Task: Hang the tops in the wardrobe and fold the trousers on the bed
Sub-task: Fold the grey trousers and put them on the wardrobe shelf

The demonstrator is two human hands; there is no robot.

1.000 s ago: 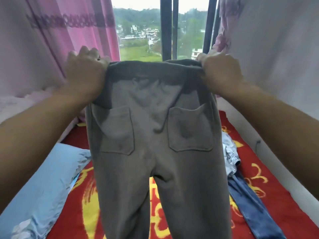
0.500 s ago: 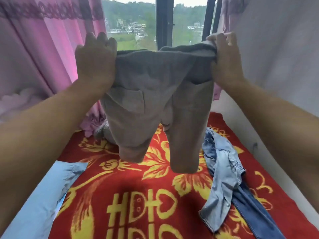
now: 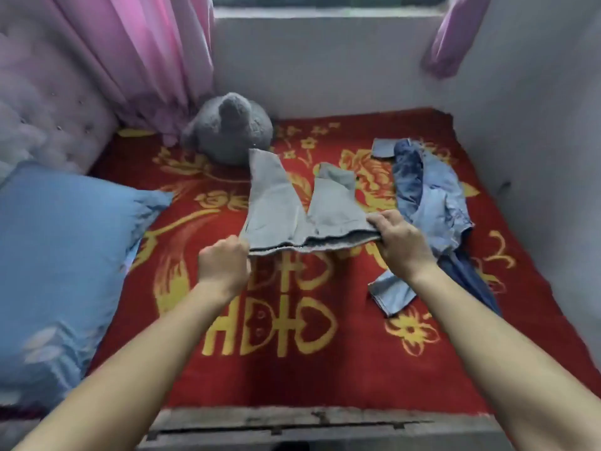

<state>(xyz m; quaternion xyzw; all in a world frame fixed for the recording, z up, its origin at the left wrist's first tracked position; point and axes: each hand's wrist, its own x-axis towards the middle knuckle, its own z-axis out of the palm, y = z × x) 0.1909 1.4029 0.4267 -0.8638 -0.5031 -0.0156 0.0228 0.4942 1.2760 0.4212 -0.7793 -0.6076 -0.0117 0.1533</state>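
The grey trousers (image 3: 286, 206) lie spread over the red bed cover (image 3: 325, 369), legs pointing away toward the window wall. My left hand (image 3: 224, 265) grips the waistband's left corner, and my right hand (image 3: 403, 242) grips its right corner. The waistband is held slightly above the cover. To the right a pair of blue jeans (image 3: 432, 203) lies crumpled on the bed, partly behind my right hand.
A blue pillow (image 3: 61, 265) fills the bed's left side. A grey plush toy (image 3: 231, 128) sits at the far end beside pink curtains (image 3: 146, 60). White walls close the far and right sides. A wooden bed edge (image 3: 309, 418) is nearest me.
Both hands came down from window height to the bed with the grey trousers, whose legs now lie flat on the cover. The view tilted down.
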